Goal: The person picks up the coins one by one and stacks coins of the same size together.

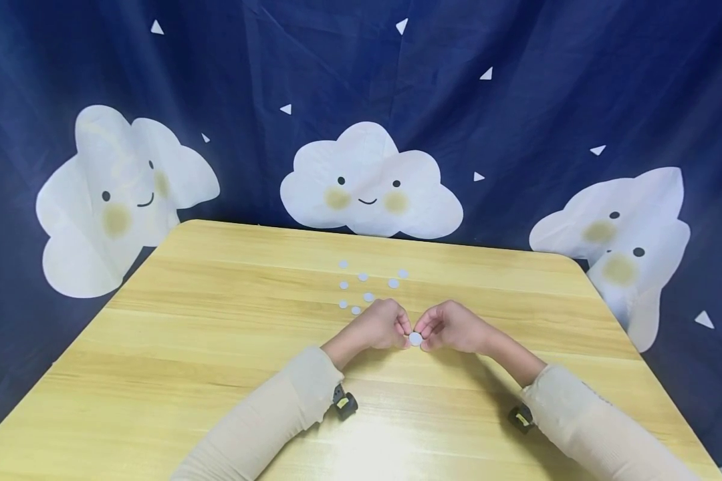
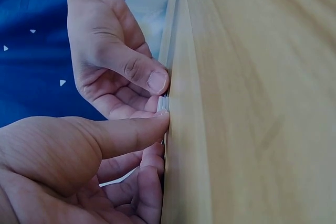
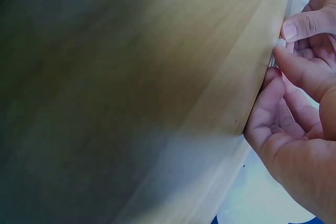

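Note:
My left hand (image 1: 384, 324) and right hand (image 1: 455, 326) meet over the wooden table, pinching a short stack of round white discs (image 1: 416, 339) between them. Seen edge-on in the left wrist view, the stack (image 2: 163, 103) shows a few thin layers lying flat at the tabletop. The thumb and fingers of each hand are at opposite sides of its rim. In the right wrist view a sliver of the discs (image 3: 280, 42) shows between the two thumbs. The fingers hide most of the stack there.
Several loose white discs (image 1: 368, 297) lie scattered flat on the table (image 1: 216, 374), beyond and left of my hands. A dark blue curtain (image 1: 247, 67) with smiling clouds hangs behind the table's far edge.

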`<state>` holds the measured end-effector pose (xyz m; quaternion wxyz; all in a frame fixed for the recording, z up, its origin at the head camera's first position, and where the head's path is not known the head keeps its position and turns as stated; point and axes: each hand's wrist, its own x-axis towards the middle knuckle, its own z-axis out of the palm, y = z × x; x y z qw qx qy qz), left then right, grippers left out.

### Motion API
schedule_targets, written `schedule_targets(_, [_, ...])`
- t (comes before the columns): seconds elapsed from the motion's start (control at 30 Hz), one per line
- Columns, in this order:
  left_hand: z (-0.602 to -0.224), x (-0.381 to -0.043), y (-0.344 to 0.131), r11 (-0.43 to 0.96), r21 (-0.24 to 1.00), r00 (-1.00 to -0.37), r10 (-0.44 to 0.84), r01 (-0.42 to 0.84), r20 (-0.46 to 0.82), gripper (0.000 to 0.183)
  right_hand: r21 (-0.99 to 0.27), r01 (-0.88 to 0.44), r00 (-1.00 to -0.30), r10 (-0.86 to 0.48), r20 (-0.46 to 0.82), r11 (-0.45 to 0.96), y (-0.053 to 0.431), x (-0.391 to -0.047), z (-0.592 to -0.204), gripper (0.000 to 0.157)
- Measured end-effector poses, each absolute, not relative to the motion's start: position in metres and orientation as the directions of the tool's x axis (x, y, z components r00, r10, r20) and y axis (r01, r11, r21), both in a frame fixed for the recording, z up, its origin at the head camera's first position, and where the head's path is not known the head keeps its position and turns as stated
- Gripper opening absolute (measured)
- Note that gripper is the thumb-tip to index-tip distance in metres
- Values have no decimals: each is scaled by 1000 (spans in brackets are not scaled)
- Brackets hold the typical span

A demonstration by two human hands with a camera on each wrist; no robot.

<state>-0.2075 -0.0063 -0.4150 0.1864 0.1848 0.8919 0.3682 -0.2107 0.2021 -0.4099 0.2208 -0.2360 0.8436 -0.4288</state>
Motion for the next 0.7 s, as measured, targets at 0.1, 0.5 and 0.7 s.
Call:
schedule_targets(0.1, [-415,-207,-6,661,725,-861,469,193,-198,19,-827,-221,-788,-594,-162,517,202,-210,-410,24])
schedule_targets(0.5, [-416,-208,-5,651,737,-863,465,182,-197,19,-814,-253,-802,-584,-126,522,200,-206,-411,23])
schedule_targets(0.7, [-415,-207,-5,647,739,-860,472,189,-192,19,-817,-256,-801,-586,-120,517,202,-206,-411,23])
